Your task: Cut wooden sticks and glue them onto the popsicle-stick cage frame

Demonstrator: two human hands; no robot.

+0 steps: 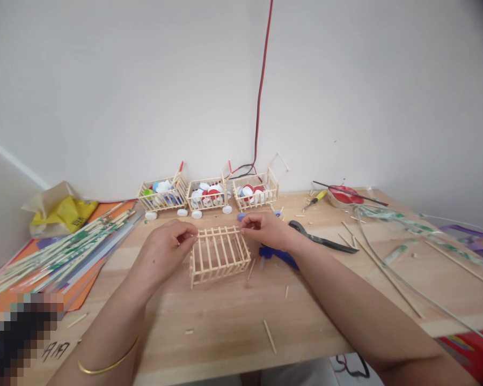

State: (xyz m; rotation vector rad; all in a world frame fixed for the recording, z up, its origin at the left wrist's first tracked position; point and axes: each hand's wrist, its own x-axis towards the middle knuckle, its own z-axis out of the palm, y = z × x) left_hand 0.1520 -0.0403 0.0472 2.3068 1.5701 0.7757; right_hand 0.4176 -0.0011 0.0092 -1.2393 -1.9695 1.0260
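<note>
A small basket frame built of thin wooden sticks (220, 253) rests on the wooden table, its row of slats facing up. My left hand (165, 252) pinches its far left corner between thumb and fingers. At the far right corner, my right hand (261, 228) has thumb and fingertips closed on the frame's edge. Just right of the frame, partly under my right forearm, lies a blue glue gun-like tool (279, 256), mostly hidden. Black-handled scissors (324, 240) lie beyond that forearm.
Three wheeled stick carts (163, 195), (207, 195), (255, 192) filled with bottle caps stand along the wall. Bundled sticks (72, 252) lie left. A yellow cutter (316, 199), red bowl (346, 195) and looping white cord (386, 265) are right. Stick offcuts (269, 336) lie in front.
</note>
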